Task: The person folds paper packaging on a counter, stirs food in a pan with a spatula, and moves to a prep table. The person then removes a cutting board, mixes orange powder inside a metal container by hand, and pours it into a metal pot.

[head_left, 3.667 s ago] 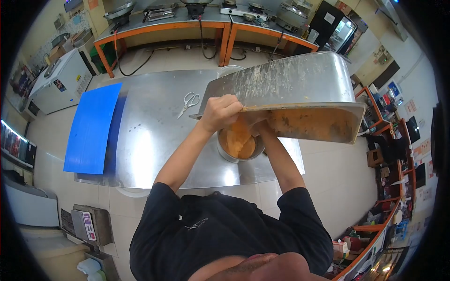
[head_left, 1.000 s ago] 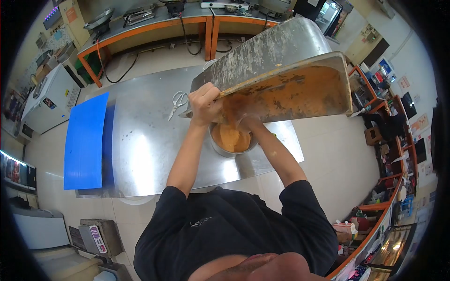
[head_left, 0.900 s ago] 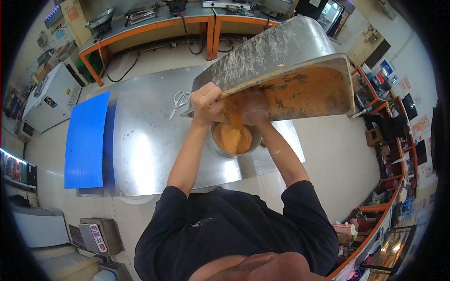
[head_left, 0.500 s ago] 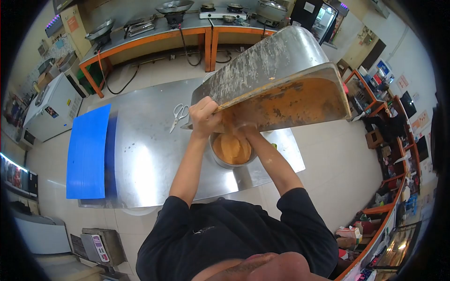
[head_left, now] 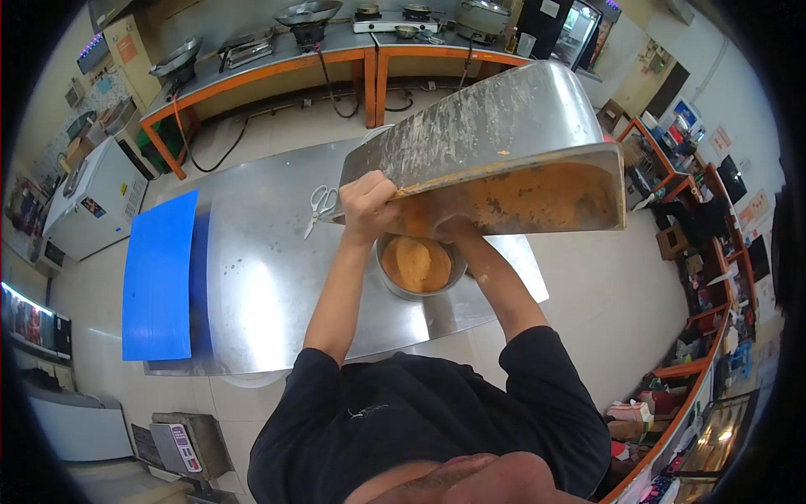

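A large metal tub (head_left: 495, 109) is tipped on its side over the steel table, its inside coated with orange-brown powder. My left hand (head_left: 368, 204) is closed round the tub's rim at its left end. Inside the tub's mouth, near the lower edge, is my right hand (head_left: 453, 225); its fingers are blurred and partly hidden, so what they hold cannot be made out. Below both hands stands a round metal pot (head_left: 409, 294) with a heap of orange powder (head_left: 416, 262) in it. White-handled scissors (head_left: 320, 208) lie to the left of my left hand.
A blue sheet (head_left: 158, 277) lies over the left end of the steel table (head_left: 252, 252). Beyond are orange-framed counters (head_left: 277, 60) with pans and burners. A white freezer (head_left: 99, 197) stands at the left, a scale (head_left: 176, 448) at the lower left, and cluttered shelves at the right.
The tub's right end has dropped and the tub lies more level than a second ago. My right hand has moved about in the tub's mouth. My left hand keeps its hold on the rim.
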Available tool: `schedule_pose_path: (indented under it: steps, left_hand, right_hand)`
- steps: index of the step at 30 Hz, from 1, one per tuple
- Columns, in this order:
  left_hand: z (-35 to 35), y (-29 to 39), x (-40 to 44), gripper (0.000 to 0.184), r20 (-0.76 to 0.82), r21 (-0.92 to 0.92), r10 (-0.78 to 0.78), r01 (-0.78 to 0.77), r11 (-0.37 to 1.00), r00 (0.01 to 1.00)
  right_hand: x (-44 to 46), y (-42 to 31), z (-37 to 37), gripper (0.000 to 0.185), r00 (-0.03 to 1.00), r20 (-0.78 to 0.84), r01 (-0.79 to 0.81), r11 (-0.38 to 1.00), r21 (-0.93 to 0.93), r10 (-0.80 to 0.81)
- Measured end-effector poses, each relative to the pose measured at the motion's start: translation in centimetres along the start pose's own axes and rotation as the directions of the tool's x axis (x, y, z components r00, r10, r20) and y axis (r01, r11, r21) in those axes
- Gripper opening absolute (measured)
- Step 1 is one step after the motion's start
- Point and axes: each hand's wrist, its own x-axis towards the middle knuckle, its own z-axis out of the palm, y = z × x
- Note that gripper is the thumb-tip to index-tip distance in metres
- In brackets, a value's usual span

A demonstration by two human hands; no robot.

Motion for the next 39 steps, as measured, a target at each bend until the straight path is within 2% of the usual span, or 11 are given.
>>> schedule_pose_path:
  steps: [1, 3, 5, 6, 8, 12, 16, 23, 32, 39]
  left_hand:
    - [0.0, 0.0, 0.1, 0.024, 0.004, 0.008, 0.011, -0.011, 1.0, 1.0]
    - [0.1, -0.1, -0.1, 0.024, 0.005, 0.002, 0.025, -0.025, 1.0, 1.0]
    - [0.5, -0.6, -0.2, 0.024, -0.011, -0.028, 0.033, -0.034, 0.999, 0.999]
    - [0.5, -0.6, -0.1, 0.024, -0.015, -0.025, 0.036, -0.036, 0.999, 0.999]
    - [0.5, -0.7, 0.2, 0.024, -0.029, -0.014, 0.039, -0.04, 0.999, 0.999]
    - [0.0, -0.2, 1.4, 0.024, -0.006, -0.031, 0.114, -0.114, 0.993, 0.993]
    - [-0.6, 0.3, 2.4, 0.023, 0.01, -0.042, 0.207, -0.206, 0.978, 0.978]
    - [-0.5, 1.9, 2.1, 0.022, 0.055, -0.092, 0.284, -0.278, 0.956, 0.957]
    - [-0.2, 0.8, 1.8, 0.021, 0.081, -0.056, 0.217, -0.213, 0.976, 0.973]
    - [0.2, 0.4, 1.7, 0.021, 0.054, -0.027, 0.203, -0.201, 0.979, 0.978]
  right_hand:
    - [0.2, -0.3, -0.6, 0.059, 0.999, 0.003, -0.034, 0.996, 0.087, 0.034]
    - [-0.2, -1.5, -1.8, 0.059, 0.992, 0.116, -0.052, 0.999, -0.013, 0.053]
    - [-0.5, -3.9, -3.5, 0.06, 0.942, 0.326, 0.053, 0.927, -0.371, 0.076]
    - [-0.7, -4.0, -3.2, 0.06, 0.938, 0.332, 0.051, 0.911, -0.41, 0.097]
    - [-0.9, -3.4, -2.0, 0.06, 0.952, 0.289, 0.019, 0.923, -0.385, 0.101]
    - [0.4, -1.8, -1.2, 0.06, 0.984, 0.165, -0.024, 0.976, -0.217, 0.061]
    - [1.3, -1.2, -1.1, 0.059, 0.989, 0.139, -0.035, 0.986, -0.166, 0.058]
    - [-1.5, 0.4, -5.8, 0.059, 0.968, 0.25, 0.04, 0.962, -0.269, 0.03]
    - [-2.1, -1.7, -1.3, 0.058, 0.956, 0.293, 0.08, 0.982, -0.173, -0.026]
    - [-2.3, -1.4, -1.4, 0.058, 0.959, 0.282, 0.05, 0.979, -0.197, 0.008]
